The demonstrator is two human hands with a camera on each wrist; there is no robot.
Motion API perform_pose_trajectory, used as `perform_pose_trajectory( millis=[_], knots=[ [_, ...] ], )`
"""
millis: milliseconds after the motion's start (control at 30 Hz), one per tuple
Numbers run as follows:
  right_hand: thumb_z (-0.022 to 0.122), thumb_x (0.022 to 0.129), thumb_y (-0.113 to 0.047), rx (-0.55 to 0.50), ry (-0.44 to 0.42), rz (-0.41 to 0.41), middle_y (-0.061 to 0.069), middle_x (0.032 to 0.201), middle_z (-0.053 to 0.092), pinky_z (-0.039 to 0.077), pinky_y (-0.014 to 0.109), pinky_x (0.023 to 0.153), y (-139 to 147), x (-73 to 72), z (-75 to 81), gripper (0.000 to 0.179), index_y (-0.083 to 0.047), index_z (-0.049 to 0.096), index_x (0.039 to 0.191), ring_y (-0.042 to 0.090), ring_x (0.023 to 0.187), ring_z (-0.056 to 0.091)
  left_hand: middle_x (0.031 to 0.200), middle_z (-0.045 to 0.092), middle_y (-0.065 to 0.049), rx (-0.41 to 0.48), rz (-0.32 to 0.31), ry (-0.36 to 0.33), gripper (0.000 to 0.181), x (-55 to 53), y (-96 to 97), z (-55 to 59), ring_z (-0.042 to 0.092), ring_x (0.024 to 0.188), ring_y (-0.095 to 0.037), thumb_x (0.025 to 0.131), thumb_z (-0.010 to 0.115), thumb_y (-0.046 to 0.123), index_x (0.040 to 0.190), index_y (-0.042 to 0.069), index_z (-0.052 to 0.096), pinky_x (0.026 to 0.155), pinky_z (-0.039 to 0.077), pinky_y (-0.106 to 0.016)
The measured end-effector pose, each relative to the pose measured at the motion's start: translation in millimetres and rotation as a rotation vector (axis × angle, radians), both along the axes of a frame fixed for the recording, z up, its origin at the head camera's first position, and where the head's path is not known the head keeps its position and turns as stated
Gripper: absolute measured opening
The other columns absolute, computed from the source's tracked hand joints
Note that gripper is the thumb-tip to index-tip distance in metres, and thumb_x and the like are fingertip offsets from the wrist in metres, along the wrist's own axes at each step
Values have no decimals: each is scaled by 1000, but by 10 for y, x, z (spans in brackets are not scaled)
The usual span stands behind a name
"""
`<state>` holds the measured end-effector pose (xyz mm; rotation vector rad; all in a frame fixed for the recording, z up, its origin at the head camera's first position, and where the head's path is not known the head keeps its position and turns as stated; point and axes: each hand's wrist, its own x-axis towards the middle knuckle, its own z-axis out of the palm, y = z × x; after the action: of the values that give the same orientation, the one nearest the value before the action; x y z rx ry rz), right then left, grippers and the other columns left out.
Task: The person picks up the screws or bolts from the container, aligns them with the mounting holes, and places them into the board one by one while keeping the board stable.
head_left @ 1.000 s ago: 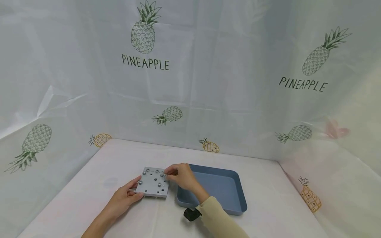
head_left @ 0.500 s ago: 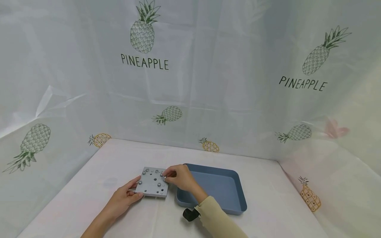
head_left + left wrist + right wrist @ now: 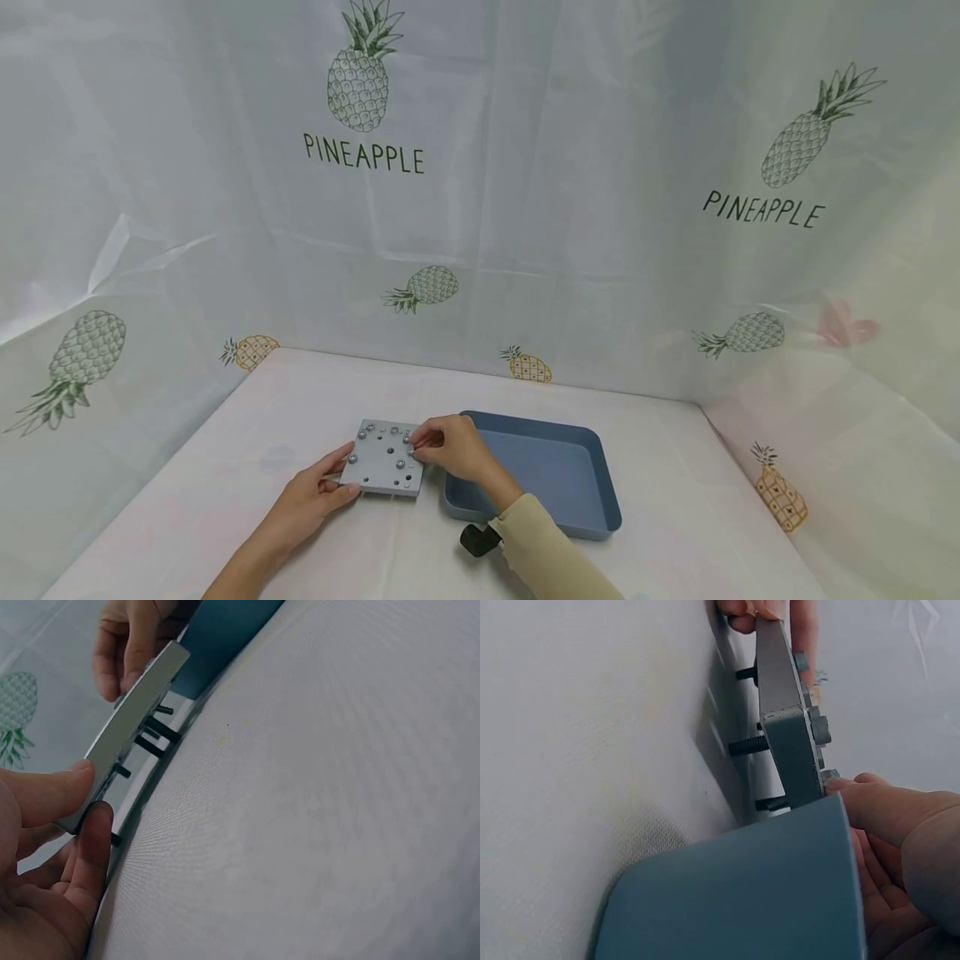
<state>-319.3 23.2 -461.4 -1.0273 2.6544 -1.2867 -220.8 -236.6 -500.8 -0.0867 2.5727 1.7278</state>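
A silver metal plate (image 3: 375, 468) with several holes and bolts is held up off the table. My left hand (image 3: 311, 500) grips its left side, thumb on the front edge and fingers beneath, as the left wrist view shows. At the plate's right side, my right hand (image 3: 459, 450) pinches the head of a bolt (image 3: 829, 775) between thumb and fingers. That bolt sits down at the plate's top face. Threaded bolt shanks (image 3: 748, 745) stick out of the underside. The right fingertips partly hide the pinched bolt in the head view.
A blue tray (image 3: 609, 500) stands right of the plate, under and beside the right forearm. A black device (image 3: 480, 540) is at the right wrist. Behind the white-covered table (image 3: 675, 467) hangs a curtain (image 3: 585, 208) printed with pineapples.
My right hand has lowered the bolt, whose shank showed above the plate a second ago, into the plate. The left hand and the plate have stayed about where they were.
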Motion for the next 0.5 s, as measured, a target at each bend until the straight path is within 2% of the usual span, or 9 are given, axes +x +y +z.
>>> perform_pose_trajectory(
  millis=[300, 500],
  knots=[
    [83, 90, -2, 5, -20, 17, 1, 93, 78, 57, 20, 76, 11, 33, 30, 15, -7, 81, 104, 0, 81, 68, 150, 55, -22, 18, -8, 12, 79, -5, -9, -20, 62, 101, -18, 95, 82, 24, 163, 11, 43, 82, 51, -23],
    [80, 95, -6, 36, -76, 86, 4, 105, 79, 57, 23, 87, 118, 79, 187, 21, -6, 79, 116, 4, 93, 70, 149, 56, -21, 23, -5, 10, 80, -15, -12, -34, 62, 101, -18, 94, 82, 24, 163, 11, 43, 81, 51, -23]
  ],
)
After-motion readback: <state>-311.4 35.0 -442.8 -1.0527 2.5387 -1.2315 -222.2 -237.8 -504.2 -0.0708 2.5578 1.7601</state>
